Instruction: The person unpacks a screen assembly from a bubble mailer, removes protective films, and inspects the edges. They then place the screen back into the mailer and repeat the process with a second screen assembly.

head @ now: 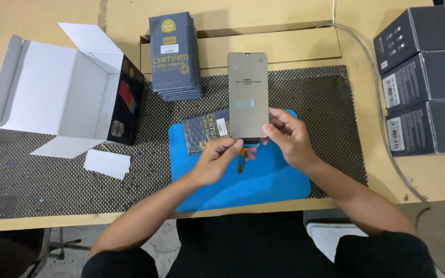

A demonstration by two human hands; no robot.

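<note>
Phone repair workshop: blue work mat [263, 185] under the hands, stacked screen-part packets [175, 56] beyond, dark boxes [423, 82] rightward on counter [37, 20].

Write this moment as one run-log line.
left hand: grips phone screen panel bottom edge | right hand: same | below: blue mat

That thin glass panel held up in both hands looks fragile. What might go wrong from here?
1. Both hands, left hand and right hand, grip only the bottom edge of the screen panel, so it might tip or slip onto the blue mat.
2. The orange flex cable hanging below the panel sits right by the fingers and could get bent or pinched.
3. Fingertips on the glass may leave smudges.
</note>
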